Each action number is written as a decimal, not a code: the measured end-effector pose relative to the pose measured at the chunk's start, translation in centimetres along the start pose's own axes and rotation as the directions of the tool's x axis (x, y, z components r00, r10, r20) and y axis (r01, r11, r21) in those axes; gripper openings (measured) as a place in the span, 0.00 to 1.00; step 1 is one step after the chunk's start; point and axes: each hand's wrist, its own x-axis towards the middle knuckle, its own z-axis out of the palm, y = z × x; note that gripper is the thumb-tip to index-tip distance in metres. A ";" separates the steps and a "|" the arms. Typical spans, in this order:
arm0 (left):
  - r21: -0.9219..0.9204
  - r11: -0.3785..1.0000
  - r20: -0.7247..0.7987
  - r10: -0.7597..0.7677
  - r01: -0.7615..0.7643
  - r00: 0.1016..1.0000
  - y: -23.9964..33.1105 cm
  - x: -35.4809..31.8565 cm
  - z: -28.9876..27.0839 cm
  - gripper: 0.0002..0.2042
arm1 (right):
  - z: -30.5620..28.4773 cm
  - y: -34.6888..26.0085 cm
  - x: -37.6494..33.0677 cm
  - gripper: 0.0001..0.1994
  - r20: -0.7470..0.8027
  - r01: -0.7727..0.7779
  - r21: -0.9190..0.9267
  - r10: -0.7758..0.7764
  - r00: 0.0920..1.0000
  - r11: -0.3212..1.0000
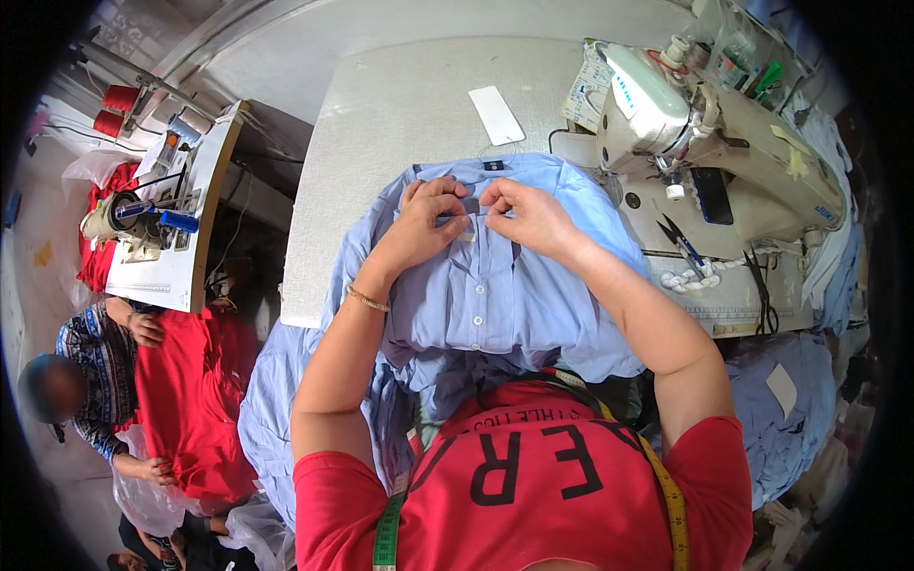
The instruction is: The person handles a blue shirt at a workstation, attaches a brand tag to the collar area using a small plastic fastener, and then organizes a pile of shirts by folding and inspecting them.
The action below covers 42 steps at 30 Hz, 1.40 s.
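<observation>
A light blue button-front shirt (pixel 495 295) lies spread on the grey worktable (pixel 381 124), collar away from me. My left hand (pixel 426 221) pinches the fabric just below the collar, fingers curled. My right hand (pixel 526 215) grips the same spot from the other side, thumb and fingers closed on the cloth. The two hands almost touch over the button placket. A small dark label (pixel 493 165) sits at the collar. A gold bracelet is on my left wrist.
A white sewing machine (pixel 666 105) stands at the right with scissors (pixel 681 243) and a dark phone (pixel 711 195) on its base. A white card (pixel 496 114) lies beyond the collar. More blue garments (pixel 790 419) pile lower right. At left, another person handles red cloth (pixel 190 400) by a second machine.
</observation>
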 end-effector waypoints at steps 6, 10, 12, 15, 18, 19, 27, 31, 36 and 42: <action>-0.002 1.000 -0.025 0.026 -0.026 0.999 -0.5 0.1 0.3 0.05 | 0.0 -0.3 -0.1 0.11 -0.012 -0.014 -0.060 0.014 1.000 0.998; 0.007 1.000 -0.038 0.019 -0.019 0.999 -0.4 0.0 0.4 0.05 | 0.1 -0.6 -0.1 0.11 -0.011 -0.020 -0.087 0.019 1.000 0.996; 0.022 1.000 -0.037 0.012 -0.011 0.999 -0.2 0.0 0.3 0.05 | 0.0 -1.1 -0.1 0.11 0.000 -0.027 -0.114 0.028 1.000 0.993; 0.053 0.999 -0.023 0.001 0.001 1.000 0.0 0.0 0.2 0.06 | 0.0 -1.4 -0.2 0.12 0.017 -0.014 -0.168 0.017 1.000 0.986; 0.058 0.998 -0.020 0.002 -0.001 1.000 0.0 0.1 0.2 0.06 | 0.2 -1.2 -0.2 0.12 0.008 0.020 -0.215 -0.018 1.000 0.976; 0.063 0.998 -0.019 0.006 -0.005 1.000 0.0 0.1 0.3 0.06 | 0.4 -1.1 -0.2 0.11 0.001 0.033 -0.223 -0.034 0.999 0.974; 0.198 0.980 -0.118 0.055 -0.031 0.991 1.7 -1.0 -0.7 0.10 | 1.0 -1.5 0.2 0.11 -0.014 0.052 -0.285 -0.058 0.998 0.957; 0.321 0.937 -0.185 0.207 -0.140 0.961 7.3 -5.1 0.2 0.17 | 0.7 -1.0 -0.1 0.10 -0.043 0.053 -0.272 -0.067 0.997 0.961; 0.296 0.955 -0.225 0.074 -0.004 0.972 9.8 -9.8 4.7 0.16 | 1.2 -1.2 0.0 0.10 -0.048 0.017 -0.268 -0.031 0.998 0.963; 0.277 0.961 -0.269 0.060 0.018 0.961 9.5 -10.2 5.6 0.17 | 1.3 -1.0 0.0 0.10 -0.062 0.012 -0.262 -0.030 0.998 0.965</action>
